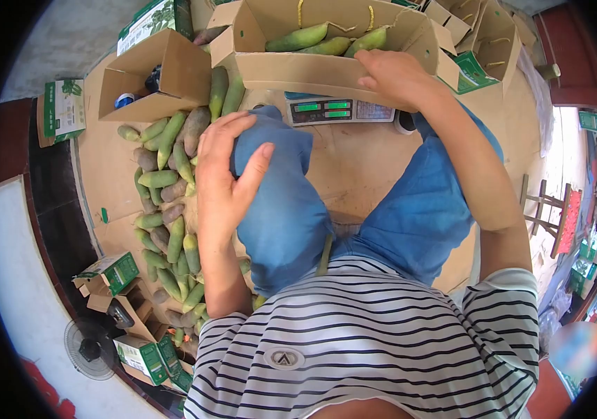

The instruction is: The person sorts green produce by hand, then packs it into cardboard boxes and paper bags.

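Right hand [396, 78] grips box [312, 70] rim (apparently on scale [330, 110]); left hand [225, 174] on knee [281, 195]

— Where could a hand pass?
— Between the knees; the bare cardboard sheet [357, 167] lies free up to the weighing scale [333, 109].
— And to the left?
— Blocked; the pile of green fruits [166, 188] crowds the floor beside the left knee [277, 209] (the left hand [225, 174] rests there); ahead the open carton [312, 70] walls things off, right hand [396, 78] on its rim.
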{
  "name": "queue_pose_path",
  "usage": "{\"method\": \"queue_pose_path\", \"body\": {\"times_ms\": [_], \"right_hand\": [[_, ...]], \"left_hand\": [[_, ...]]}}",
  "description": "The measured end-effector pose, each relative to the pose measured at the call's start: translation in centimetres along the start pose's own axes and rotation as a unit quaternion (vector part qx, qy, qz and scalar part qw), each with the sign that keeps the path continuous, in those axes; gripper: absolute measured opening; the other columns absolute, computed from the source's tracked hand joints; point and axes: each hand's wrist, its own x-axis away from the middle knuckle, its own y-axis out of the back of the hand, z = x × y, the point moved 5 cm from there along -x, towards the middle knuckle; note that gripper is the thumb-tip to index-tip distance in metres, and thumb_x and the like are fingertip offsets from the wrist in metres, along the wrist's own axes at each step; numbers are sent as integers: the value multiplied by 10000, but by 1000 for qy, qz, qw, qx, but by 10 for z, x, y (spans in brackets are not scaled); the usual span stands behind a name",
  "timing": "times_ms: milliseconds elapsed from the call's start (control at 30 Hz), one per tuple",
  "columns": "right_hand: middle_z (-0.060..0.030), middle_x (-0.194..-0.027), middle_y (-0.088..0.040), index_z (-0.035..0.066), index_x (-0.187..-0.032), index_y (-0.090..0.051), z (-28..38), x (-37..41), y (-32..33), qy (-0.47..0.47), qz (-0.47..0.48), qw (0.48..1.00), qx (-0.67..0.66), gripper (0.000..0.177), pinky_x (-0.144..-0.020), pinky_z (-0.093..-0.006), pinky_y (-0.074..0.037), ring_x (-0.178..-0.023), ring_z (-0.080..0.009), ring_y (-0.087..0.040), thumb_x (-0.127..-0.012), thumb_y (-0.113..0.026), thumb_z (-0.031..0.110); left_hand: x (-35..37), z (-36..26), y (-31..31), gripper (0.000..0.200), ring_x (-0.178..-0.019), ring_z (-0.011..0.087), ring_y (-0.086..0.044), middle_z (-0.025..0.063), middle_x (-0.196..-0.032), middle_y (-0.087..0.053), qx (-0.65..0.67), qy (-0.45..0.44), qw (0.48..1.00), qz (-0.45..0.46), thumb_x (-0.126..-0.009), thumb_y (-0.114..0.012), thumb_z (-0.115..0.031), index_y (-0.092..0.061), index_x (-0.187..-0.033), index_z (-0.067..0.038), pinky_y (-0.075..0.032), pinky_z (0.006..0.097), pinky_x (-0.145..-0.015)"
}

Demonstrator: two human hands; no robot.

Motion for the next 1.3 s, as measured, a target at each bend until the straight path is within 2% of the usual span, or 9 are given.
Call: {"method": "queue_pose_path", "body": {"times_ms": [100,233,433,567,700,900,1000,1133,1300], "right_hand": [[-147,-1056,-586,35,-1155,-447,-3,2,-7,9,-5,1000,-6,372,-824,-424,-464,-1010,-317,-557,-859,-571,224],[-163,-1047,-585,26,-1157,-444,-8,-2,-12,-2,9,1000,-6,388,-824,-422,-466,-1012,-324,-556,-845,-583,211],[-167,-965,-619,20,-1053,-485,-7,4,-4,-27,3,1000,-8,335,-750,-436,-492,-922,-336,-603,-807,-622,201],[-174,-1007,-596,27,-1144,-455,-18,2,-15,-6,4,1000,-14,390,-780,-439,-473,-934,-342,-588,-828,-595,208],[-179,-960,-614,6,-1027,-479,-9,11,-7,-10,-14,999,-30,313,-786,-427,-476,-957,-331,-587,-826,-605,210],[-174,-972,-611,20,-1030,-508,-22,6,3,-1,104,994,42,299,-792,-444,-467,-966,-336,-583,-837,-590,233],[-153,-975,-615,32,-1000,-540,-36,1,22,61,45,997,21,254,-802,-445,-463,-964,-331,-582,-851,-571,236],[-144,-954,-624,41,-937,-587,-47,-8,61,28,-130,991,22,196,-808,-432,-468,-947,-330,-583,-868,-540,219],[-144,-973,-607,49,-964,-594,-84,-53,47,-4,-219,973,71,176,-809,-413,-483,-961,-321,-578,-798,-554,96]], "left_hand": [[-8,-11,9,325,-1002,308,-551,149,-1069,-589,46,47,998,5,-767,-685,-122,-587,-1056,-8,-418,348,-883],[-45,-56,14,323,-1036,198,-550,112,-1073,-594,59,-53,997,14,-814,-650,-83,-579,-1119,-6,-403,282,-900],[-115,-80,-39,303,-997,271,-572,131,-1050,-597,-47,-185,980,50,-827,-638,-197,-585,-1067,-20,-452,345,-862],[-121,-11,-115,334,-979,309,-570,140,-1019,-579,-346,-103,911,200,-806,-648,-282,-576,-1026,-42,-459,443,-819],[-121,-4,-124,312,-992,313,-568,146,-1012,-572,-297,-114,924,213,-800,-653,-259,-572,-1006,-40,-470,433,-811],[-126,16,-140,272,-918,314,-599,154,-1014,-567,-289,-72,925,235,-793,-654,-213,-568,-979,-34,-505,418,-749],[-127,19,-143,257,-868,326,-613,160,-988,-559,-278,-80,932,219,-777,-659,-189,-572,-964,-36,-513,417,-726],[-126,22,-149,228,-846,340,-620,168,-947,-547,-298,-111,931,179,-766,-645,-164,-576,-941,-36,-518,423,-699],[-127,23,-153,178,-834,350,-626,179,-937,-563,-297,-91,925,220,-790,-579,-130,-572,-947,-47,-521,437,-667]]}}
